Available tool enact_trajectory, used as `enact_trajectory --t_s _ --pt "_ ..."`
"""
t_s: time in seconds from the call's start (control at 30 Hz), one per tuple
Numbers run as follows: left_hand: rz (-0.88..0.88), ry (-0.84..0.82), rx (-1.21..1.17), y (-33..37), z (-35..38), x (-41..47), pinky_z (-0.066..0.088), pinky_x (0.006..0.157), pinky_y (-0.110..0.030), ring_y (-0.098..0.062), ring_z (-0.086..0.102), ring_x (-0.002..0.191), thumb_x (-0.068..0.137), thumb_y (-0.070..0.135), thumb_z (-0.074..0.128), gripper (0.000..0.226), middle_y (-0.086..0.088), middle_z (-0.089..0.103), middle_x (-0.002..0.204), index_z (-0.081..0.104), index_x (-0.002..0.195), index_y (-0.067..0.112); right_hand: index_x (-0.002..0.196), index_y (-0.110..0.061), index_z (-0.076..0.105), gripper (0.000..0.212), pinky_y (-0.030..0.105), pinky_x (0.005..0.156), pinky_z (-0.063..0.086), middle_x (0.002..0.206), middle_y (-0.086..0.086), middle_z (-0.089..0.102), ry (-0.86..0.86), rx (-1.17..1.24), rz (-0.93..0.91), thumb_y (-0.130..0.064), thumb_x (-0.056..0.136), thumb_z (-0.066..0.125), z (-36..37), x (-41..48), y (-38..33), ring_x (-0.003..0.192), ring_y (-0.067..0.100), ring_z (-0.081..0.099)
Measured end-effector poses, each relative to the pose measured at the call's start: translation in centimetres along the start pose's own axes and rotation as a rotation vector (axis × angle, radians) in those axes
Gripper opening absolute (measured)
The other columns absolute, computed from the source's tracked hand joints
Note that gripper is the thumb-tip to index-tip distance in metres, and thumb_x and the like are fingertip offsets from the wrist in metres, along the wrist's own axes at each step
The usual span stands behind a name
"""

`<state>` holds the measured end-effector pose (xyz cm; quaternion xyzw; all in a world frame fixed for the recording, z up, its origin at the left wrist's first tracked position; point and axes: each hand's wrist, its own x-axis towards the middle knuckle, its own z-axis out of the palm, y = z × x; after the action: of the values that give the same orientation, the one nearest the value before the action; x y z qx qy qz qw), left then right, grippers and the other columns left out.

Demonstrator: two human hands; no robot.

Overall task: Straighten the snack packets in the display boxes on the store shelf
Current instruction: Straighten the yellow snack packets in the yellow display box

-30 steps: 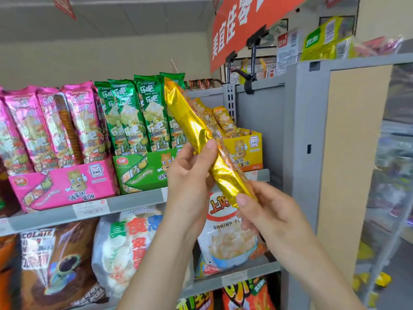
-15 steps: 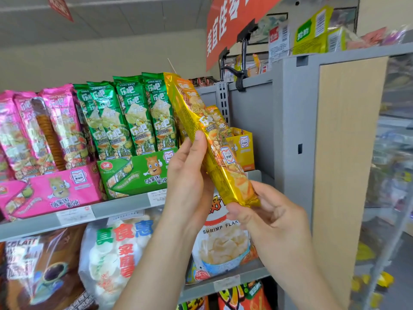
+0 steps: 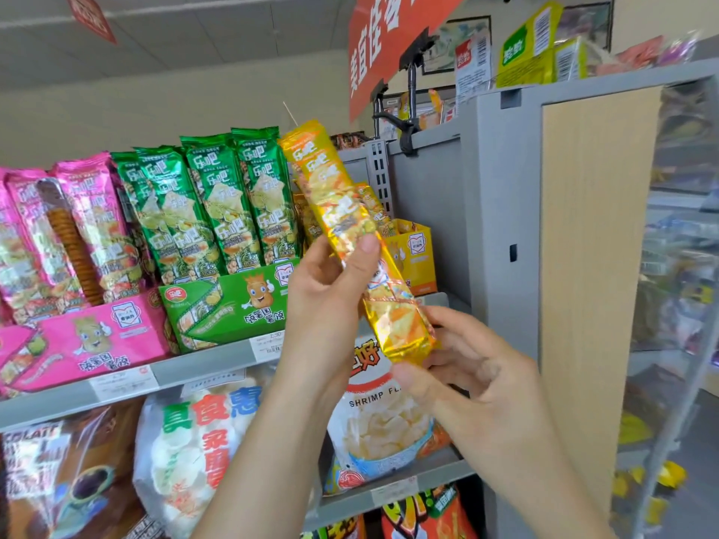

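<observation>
My left grip (image 3: 330, 301) pinches the yellow packet (image 3: 342, 200) at its middle and my right grip (image 3: 478, 387) holds its lower end, tilted before the yellow display box (image 3: 422, 254) at the right end of the shelf (image 3: 206, 367).

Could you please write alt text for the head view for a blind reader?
Two hands hold a yellow snack packet tilted before a store shelf: left hand gripping its middle, right hand holding its lower end. Behind stand a pink display box, green display box and yellow display box of packets.
</observation>
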<state>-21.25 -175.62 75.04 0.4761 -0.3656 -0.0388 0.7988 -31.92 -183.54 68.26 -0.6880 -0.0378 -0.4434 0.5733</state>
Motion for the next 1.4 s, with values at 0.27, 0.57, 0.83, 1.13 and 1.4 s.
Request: enact_trajectory --t_s 0.27,0.57,0.83,1.13,1.4 --pt "0.022 -0.018 0.029 -0.7 0.2 -0.1 0.056 0.079 -0.037 -0.016 0.067 0.085 0.079 0.028 0.064 0.039 -0.001 0.073 0.093 0.061 0.113 0.008 0.102 -0.039 0.072 0.027 0.018 0.062 0.056 0.082 -0.021 0.073 0.291 -0.202 -0.072 -0.041 0.076 0.067 0.7 -0.1 0.7 0.072 0.003 0.070" --pt "0.057 -0.090 -0.127 1.8 -0.1 2.1 0.057 0.073 -0.042 -0.028 0.067 0.086 0.091 0.022 0.060 0.019 -0.010 0.070 0.099 0.061 0.108 0.014 0.075 -0.027 0.072 0.008 0.017 0.049 0.052 0.066 -0.004 0.074 0.302 0.036 0.080 -0.021 0.072 0.077 -0.2 0.4 2.2 0.057 0.008 0.069" --pt "0.360 0.055 0.294 3.5 0.6 4.0 0.055 0.052 -0.029 -0.014 0.068 0.066 0.079 0.017 0.079 0.052 -0.005 0.073 0.085 0.050 0.120 0.030 0.096 -0.026 0.069 0.017 0.020 0.069 0.053 0.094 -0.014 0.064 0.162 -0.522 -0.047 -0.035 0.082 0.070 0.4 2.4 1.4 0.084 0.004 0.063" --pt "0.482 0.007 0.286 6.3 3.1 9.7 0.048 0.054 -0.028 -0.011 0.058 0.060 0.093 0.026 0.061 0.017 0.007 0.064 0.070 0.047 0.102 0.027 0.122 -0.045 0.048 0.041 0.037 0.077 0.058 0.101 -0.021 0.069 -0.026 -0.366 -0.194 -0.055 0.083 0.056 1.2 10.9 -3.5 0.089 -0.001 0.067" --pt "0.370 -0.093 0.308 9.2 4.9 15.3 0.051 0.058 -0.021 -0.004 0.064 0.069 0.095 0.020 0.061 0.020 0.005 0.066 0.082 0.055 0.114 0.021 0.113 -0.042 0.041 0.043 0.017 0.071 0.050 0.093 -0.018 0.066 0.068 -0.253 -0.217 -0.026 0.087 0.072 2.3 18.2 -3.0 0.083 -0.002 0.064"
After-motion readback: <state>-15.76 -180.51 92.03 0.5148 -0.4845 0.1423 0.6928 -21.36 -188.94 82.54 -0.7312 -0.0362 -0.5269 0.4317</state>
